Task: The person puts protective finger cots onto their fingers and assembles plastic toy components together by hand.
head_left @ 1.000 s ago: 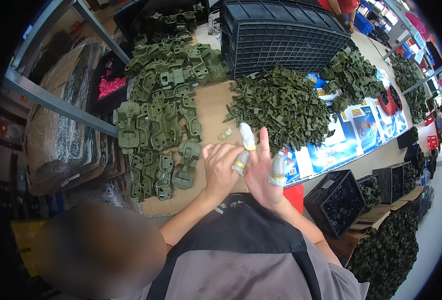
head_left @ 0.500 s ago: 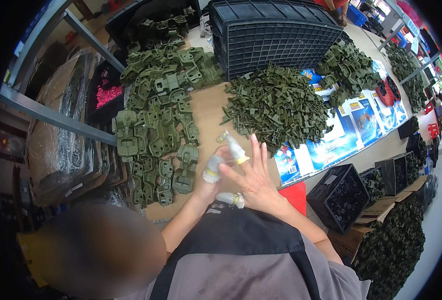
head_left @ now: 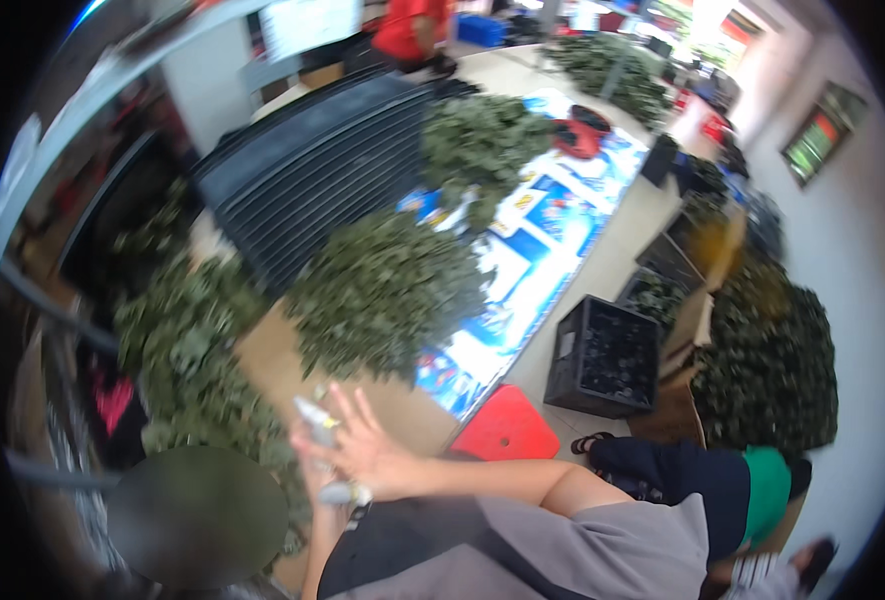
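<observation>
My right hand (head_left: 372, 455) is in front of my apron at the lower middle, with its fingers spread and nothing gripped in it. My left hand (head_left: 312, 470) is close beside it, partly covered by the right; whether its fingers are open or closed does not show. White finger covers (head_left: 314, 415) with yellowish bands show on some fingers, blurred by motion. Just beyond the hands lie brown cardboard (head_left: 272, 355) and a heap of small dark green plastic parts (head_left: 387, 295). Larger green molded parts (head_left: 197, 350) are piled to the left.
A black crate (head_left: 312, 170) lies on its side behind the heap. Blue-and-white printed sheets (head_left: 532, 270) cover the table's right side, with another green heap (head_left: 487, 145). A red stool (head_left: 507, 425) and black bin (head_left: 602, 355) stand right. Another person (head_left: 692, 490) is bent low there.
The view has swung right, so the table has slid left in the picture. A person in dark and green clothing now shows at the lower right. My hands remain close together.
</observation>
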### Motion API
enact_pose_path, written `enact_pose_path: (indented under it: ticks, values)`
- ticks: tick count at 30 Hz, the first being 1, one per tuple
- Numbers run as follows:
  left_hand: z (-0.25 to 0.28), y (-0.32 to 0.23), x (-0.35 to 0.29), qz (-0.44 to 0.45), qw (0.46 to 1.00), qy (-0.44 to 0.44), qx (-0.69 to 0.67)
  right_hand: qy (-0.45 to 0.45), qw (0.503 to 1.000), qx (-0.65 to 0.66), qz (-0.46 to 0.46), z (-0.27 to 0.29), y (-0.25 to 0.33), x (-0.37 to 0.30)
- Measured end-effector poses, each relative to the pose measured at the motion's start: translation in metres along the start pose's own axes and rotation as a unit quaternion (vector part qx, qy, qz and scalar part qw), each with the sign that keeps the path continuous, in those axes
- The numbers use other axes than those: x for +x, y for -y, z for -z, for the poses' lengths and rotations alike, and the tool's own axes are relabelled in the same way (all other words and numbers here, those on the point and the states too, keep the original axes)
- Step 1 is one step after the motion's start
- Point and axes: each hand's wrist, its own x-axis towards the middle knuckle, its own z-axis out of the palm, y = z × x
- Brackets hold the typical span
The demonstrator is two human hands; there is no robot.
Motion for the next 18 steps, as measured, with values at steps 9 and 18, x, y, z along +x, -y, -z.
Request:
enact_pose_path:
  ticks: [9, 18]
  values:
    - [-0.018, -0.05, 0.004, -0.213, 0.781, 0.179, 0.559, 0.199, 0.973, 0.114, 0.038, 0.027, -0.03, -0.026]
    - [-0.008, -0.016, 0.0, -0.146, 0.838, 0.224, 0.476, 0.202, 0.965, 0.157, 0.059, 0.018, -0.035, -0.041]
